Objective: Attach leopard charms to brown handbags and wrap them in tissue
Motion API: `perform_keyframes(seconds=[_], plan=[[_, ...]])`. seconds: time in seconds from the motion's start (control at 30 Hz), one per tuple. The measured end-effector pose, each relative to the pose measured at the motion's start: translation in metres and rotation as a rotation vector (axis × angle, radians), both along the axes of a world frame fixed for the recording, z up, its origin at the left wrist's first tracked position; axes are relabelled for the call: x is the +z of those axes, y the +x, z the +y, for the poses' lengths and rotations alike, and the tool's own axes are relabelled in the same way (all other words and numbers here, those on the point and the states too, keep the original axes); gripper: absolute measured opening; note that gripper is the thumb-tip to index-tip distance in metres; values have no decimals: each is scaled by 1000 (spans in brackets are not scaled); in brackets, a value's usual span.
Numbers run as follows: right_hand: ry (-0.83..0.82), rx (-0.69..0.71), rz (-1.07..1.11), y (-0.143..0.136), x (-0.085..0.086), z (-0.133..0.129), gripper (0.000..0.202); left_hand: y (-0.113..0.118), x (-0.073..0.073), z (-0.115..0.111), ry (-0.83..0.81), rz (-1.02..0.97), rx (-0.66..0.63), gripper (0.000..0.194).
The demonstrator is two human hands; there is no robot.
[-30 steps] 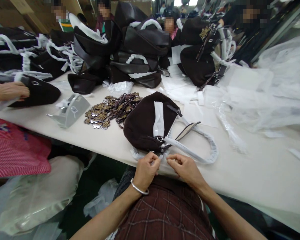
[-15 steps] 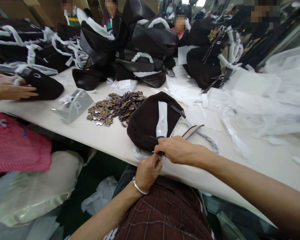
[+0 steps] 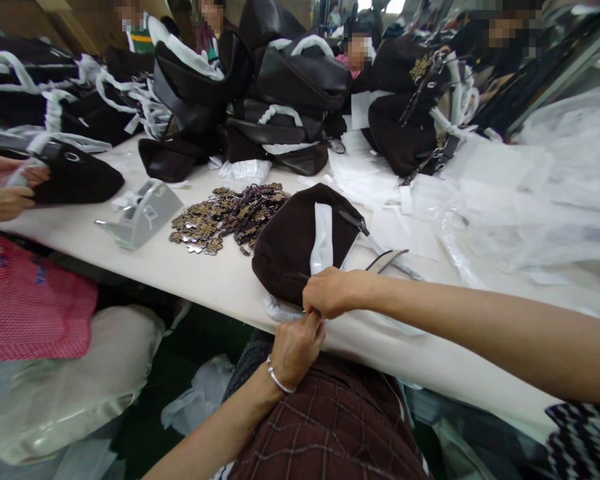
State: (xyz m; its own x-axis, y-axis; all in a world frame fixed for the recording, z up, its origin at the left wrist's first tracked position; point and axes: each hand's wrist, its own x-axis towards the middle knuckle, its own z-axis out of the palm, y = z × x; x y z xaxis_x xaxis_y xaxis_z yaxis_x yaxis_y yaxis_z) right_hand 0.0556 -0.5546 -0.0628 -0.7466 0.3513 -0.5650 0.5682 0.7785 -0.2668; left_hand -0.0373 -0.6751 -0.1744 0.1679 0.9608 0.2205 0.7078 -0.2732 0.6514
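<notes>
A dark brown bag lies near the table's front edge, with a white wrapped strip across it. My right hand is closed at the bag's lower corner, its fingers pressed together over something small. Just below, my left hand, with a silver bracelet at the wrist, is pinched and touches the right one. What the fingers grip is hidden between the hands. A wrapped handle shows under the bag, and a thin strap sticks out to its right. Left of the bag lies a heap of patterned metal charms.
A clear plastic holder stands on the table left of the charms. Dark bags are piled along the back. Plastic sheets cover the right side. A co-worker's hands handle another bag at the left.
My right forearm has swung up and the right hand has turned over, closer to my left hand. The co-worker's hands at the left have drawn back and pinch a wrapped handle.
</notes>
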Motion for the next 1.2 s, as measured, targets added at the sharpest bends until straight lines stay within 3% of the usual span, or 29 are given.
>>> perform_keyframes(seconds=[0.13, 0.23, 0.4, 0.47, 0.73, 0.9, 1.03, 1.2], plan=[[24, -140, 64, -9, -11, -2, 32, -2, -1, 1, 36, 35, 7, 13], [45, -165, 85, -9, -14, 1, 33, -2, 1, 1, 55, 67, 23, 13], [94, 95, -48, -5, 3, 5, 9, -2, 2, 1, 77, 114, 34, 12], [106, 179, -129, -7, 9, 5, 11, -2, 1, 1, 85, 128, 34, 13], [190, 199, -121, -18, -6, 4, 24, 3, 5, 0, 55, 153, 51, 14], [236, 122, -89, -8, 1, -2, 21, 1, 9, 4, -119, -81, 140, 13], [336, 79, 37, 12, 5, -22, 12, 0, 13, 12, -302, -358, 198, 13], [569, 38, 312, 47, -17, -53, 15, 5, 11, 21, -629, -759, 260, 15]])
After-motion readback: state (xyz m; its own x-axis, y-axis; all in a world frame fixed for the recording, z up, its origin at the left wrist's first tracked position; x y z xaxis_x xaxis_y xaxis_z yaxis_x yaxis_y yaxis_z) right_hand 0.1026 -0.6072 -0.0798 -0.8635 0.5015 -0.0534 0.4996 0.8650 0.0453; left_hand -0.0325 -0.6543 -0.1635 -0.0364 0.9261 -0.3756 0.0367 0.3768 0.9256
